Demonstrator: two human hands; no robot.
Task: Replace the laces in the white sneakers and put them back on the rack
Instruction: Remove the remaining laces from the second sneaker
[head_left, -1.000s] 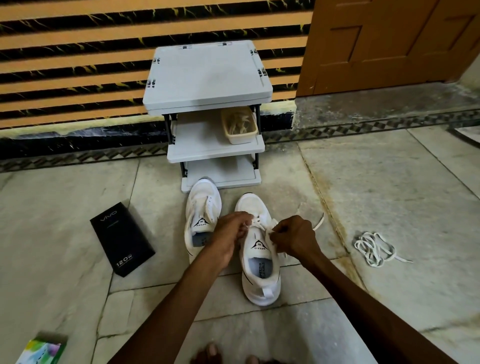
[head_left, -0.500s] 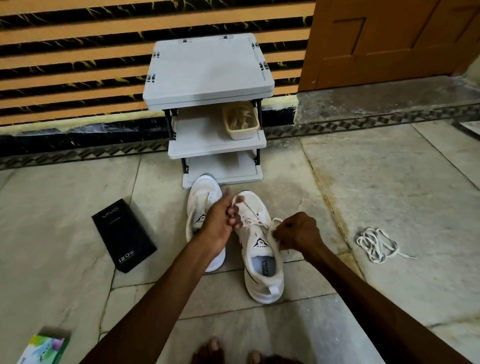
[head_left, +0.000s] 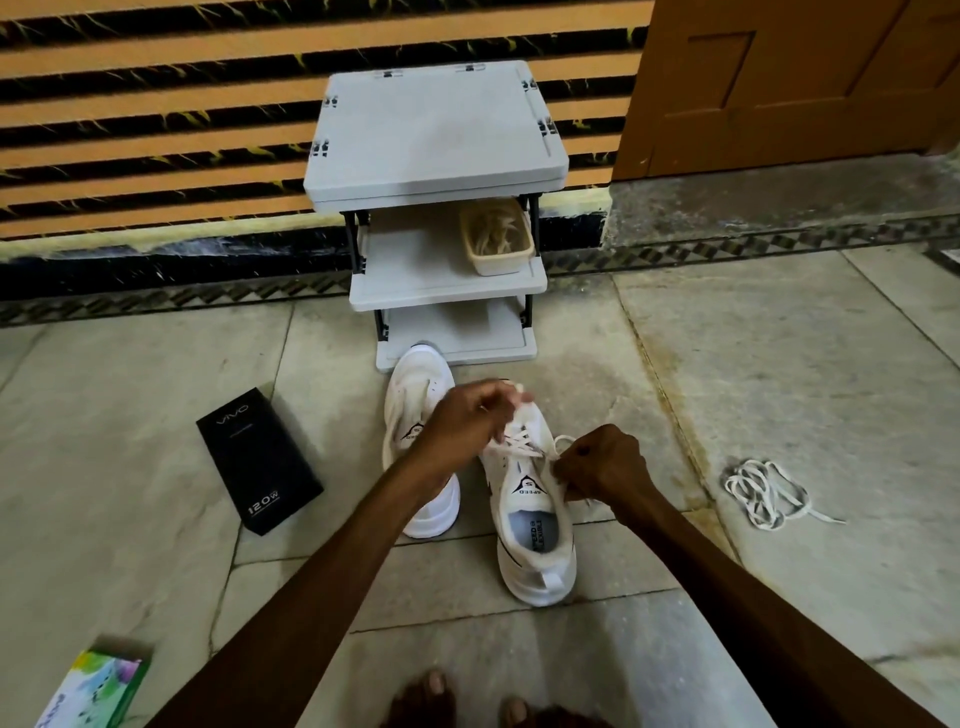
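Observation:
Two white sneakers stand on the floor in front of the grey rack (head_left: 447, 280). The right sneaker (head_left: 535, 525) is partly laced with a white lace (head_left: 519, 441). My left hand (head_left: 470, 415) is raised over its toe, pinching one lace end. My right hand (head_left: 602, 465) sits beside the sneaker's right edge, fist curled round the other lace end. The left sneaker (head_left: 410, 405) lies behind my left wrist, partly hidden.
A loose white lace bundle (head_left: 763, 491) lies on the floor to the right. A beige basket (head_left: 498, 239) of laces sits on the rack's middle shelf. A black box (head_left: 260, 462) and a colourful box (head_left: 98, 686) lie to the left. My toes (head_left: 441, 696) show below.
My left hand has risen forward from the tongue to above the toe, drawing the lace up. My right hand stayed at the sneaker's right side. The view has moved closer.

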